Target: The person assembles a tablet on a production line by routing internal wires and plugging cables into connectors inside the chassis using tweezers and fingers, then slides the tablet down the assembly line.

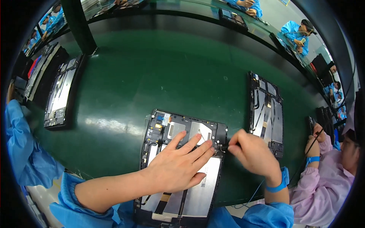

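Observation:
An opened tablet (211, 182) with a black frame, silver panels and dark flat cables lies in front of me, its near end at the lower edge of the view. Across its upper middle my left hand (180, 163) rests flat with fingers spread, covering part of the inside. My right hand (251, 152) is at the tablet's right edge, near a small white wire there. Its fingers are curled and thumb and forefinger pinch together; whatever may be between them is hidden. A blue strap (279, 180) circles my right wrist.
On the green tabletop (163, 72), one opened tablet (266, 112) lies to the right and another (62, 91) to the left. Stacked flat parts (40, 72) stand far left, near a dark post (80, 28). Co-workers sit close on both sides; others are beyond the raised far ledge.

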Tool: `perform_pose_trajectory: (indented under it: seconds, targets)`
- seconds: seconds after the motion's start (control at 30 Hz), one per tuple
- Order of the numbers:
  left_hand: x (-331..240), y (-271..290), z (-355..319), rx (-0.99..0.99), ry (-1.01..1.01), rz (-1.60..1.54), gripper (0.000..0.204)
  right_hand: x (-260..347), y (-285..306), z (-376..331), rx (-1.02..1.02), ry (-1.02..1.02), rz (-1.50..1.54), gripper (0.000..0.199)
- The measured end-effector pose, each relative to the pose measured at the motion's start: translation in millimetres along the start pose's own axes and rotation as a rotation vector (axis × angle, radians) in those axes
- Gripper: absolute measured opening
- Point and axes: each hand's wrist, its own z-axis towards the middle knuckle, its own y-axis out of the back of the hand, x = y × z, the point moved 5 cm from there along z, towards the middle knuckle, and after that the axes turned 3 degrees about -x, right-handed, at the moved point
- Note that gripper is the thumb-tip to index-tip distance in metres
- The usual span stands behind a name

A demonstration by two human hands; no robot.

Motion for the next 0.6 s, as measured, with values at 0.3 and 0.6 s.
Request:
perform_pose_trajectory:
  seconds: [0.3,0.6]
  targets:
    - [-2.0,3.8,-0.5,-0.038,-0.021,0.006,0.046,14.1,-15.4,-27.7,-0.357,0.293,-0.119,0.015]
    - [-0.4,3.3,-4.8,-0.053,-0.015,0.009,0.046,21.0,-19.2,-26.8,-0.383,0.317,-0.192,0.015]
